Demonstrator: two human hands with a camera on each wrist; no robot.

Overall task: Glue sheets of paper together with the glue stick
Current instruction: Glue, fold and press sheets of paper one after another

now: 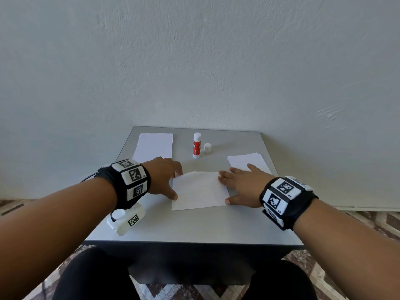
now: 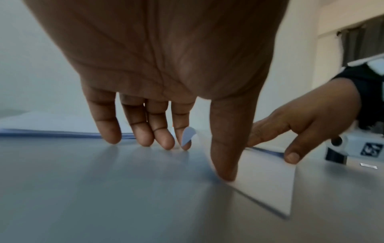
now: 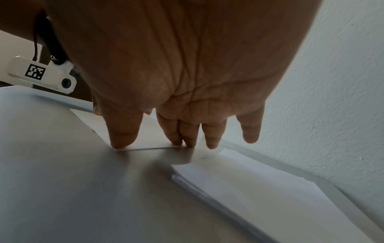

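Observation:
A white sheet of paper [image 1: 199, 190] lies in the middle of the grey table [image 1: 194, 226]. My left hand [image 1: 167, 177] rests at its left edge, thumb on the paper [image 2: 264, 182] and straight fingertips [image 2: 164, 141] on the table; a small paper corner curls up beside the index finger. My right hand [image 1: 240, 185] presses the sheet's right edge [image 3: 149, 141] with straight fingers and thumb. An uncapped red and white glue stick [image 1: 197, 145] stands upright behind the sheet, its white cap [image 1: 207, 147] beside it.
A stack of white sheets [image 1: 154, 148] lies at the table's back left. Another stack [image 1: 249, 162] lies at the right, just behind my right hand, seen close in the right wrist view as stacked sheets [image 3: 249, 185]. A pale wall rises behind the table.

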